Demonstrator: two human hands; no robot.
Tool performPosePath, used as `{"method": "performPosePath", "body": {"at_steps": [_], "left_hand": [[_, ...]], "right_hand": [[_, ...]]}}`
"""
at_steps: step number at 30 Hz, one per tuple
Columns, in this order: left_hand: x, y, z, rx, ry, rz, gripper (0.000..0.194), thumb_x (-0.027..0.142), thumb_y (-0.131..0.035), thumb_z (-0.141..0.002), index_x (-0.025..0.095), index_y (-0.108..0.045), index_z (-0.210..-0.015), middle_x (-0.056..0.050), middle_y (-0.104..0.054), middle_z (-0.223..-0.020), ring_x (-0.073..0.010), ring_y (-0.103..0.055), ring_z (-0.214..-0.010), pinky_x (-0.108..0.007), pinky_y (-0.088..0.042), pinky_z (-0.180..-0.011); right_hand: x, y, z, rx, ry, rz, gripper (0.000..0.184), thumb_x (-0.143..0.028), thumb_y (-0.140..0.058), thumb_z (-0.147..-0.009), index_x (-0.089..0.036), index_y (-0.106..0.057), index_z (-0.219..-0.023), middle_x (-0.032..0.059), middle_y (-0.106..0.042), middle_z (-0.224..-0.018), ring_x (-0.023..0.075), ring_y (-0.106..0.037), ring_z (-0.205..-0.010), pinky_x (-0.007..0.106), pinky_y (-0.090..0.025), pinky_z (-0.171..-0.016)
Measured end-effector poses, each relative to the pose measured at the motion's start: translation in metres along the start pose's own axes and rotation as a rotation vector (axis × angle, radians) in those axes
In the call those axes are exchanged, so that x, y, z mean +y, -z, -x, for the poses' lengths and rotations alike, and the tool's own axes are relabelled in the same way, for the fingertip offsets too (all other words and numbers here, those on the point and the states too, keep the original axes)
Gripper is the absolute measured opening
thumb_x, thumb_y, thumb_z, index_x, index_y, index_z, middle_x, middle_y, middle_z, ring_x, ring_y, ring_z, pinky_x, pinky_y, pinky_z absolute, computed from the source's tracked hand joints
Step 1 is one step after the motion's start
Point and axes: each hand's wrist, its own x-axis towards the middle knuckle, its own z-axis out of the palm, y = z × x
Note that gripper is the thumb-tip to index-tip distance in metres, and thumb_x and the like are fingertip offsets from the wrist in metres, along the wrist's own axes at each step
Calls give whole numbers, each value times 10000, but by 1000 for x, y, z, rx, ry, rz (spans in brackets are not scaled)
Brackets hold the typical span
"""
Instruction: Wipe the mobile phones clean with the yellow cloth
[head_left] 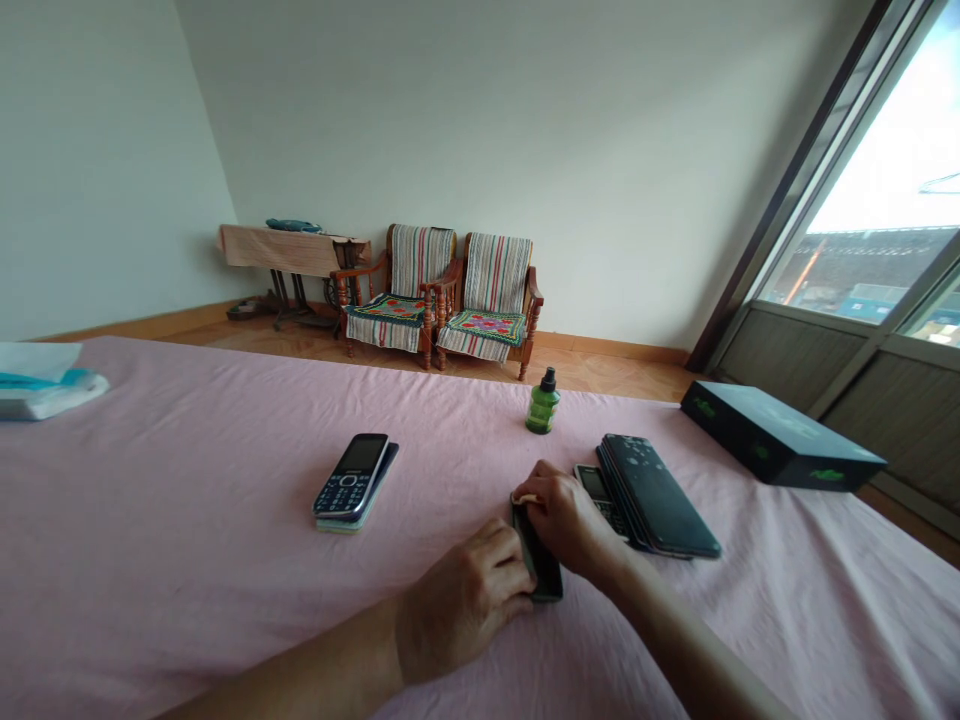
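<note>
A dark phone (pixel 541 568) lies on the pink tablecloth (pixel 187 520) between my hands. My left hand (pixel 465 600) is curled round its near left edge. Over the phone's far end my right hand (pixel 566 515) is closed, pinching a small pale pad (pixel 523 497) against it. Just right of my right hand lies a stack of dark phones (pixel 660 495) with a keypad phone (pixel 598 488) at its left side. Further left, a blue keypad phone (pixel 351 476) rests on top of other flat phones.
A small green bottle with a black cap (pixel 543 403) stands behind my hands. A black box (pixel 780 434) sits at the table's right edge. White and blue packets (pixel 41 378) lie at the far left. Two striped chairs (pixel 450 295) and a covered side table (pixel 292 250) stand by the back wall.
</note>
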Motion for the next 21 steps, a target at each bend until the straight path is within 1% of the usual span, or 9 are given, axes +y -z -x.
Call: {"method": "performPosePath", "body": {"at_steps": [3,5,8,11,16,21], "left_hand": [[-1,0,0,2,-26,-17,68,123,-641,-860,176,-641,-903,-24,-568,-899,-190,-515,-901,-289,-463,-768],[-1,0,-1,-10,-43,-34,56,127,-629,-870,174,-634,-900,-26,-565,-897,-192,-508,-903,-294,-460,-777],[0,0,-1,-33,-34,-55,55,118,-631,-865,173,-628,-875,-26,-564,-895,-195,-506,-888,-297,-456,-776],[1,0,-1,-37,-15,-52,75,107,-624,-866,174,-631,-900,-27,-564,-900,-194,-505,-884,-298,-454,-772],[1,-1,-1,-33,-17,-49,83,108,-605,-879,182,-633,-906,-20,-559,-893,-189,-503,-885,-291,-452,-765],[1,-2,-1,-11,-20,-43,83,105,-600,-881,178,-633,-901,-23,-565,-894,-191,-507,-885,-297,-457,-764]], "right_hand": [[9,5,2,31,-37,3,275,-6,-477,-686,-160,-702,-725,34,-599,-757,143,-567,-690,242,-397,-667],[12,6,3,29,-40,3,278,1,-476,-687,-162,-700,-713,30,-593,-747,140,-559,-678,242,-393,-657],[9,4,4,13,28,-21,305,7,-467,-725,-182,-706,-742,25,-577,-789,136,-556,-736,231,-397,-686],[4,-1,3,1,89,-43,299,0,-468,-758,-185,-703,-740,28,-557,-802,144,-545,-778,233,-401,-700],[4,0,0,27,56,-28,317,41,-473,-708,-163,-705,-778,33,-571,-802,149,-544,-770,258,-409,-731],[1,4,7,-23,106,-95,322,54,-459,-701,-166,-691,-740,27,-565,-799,139,-544,-764,235,-417,-691]]}}
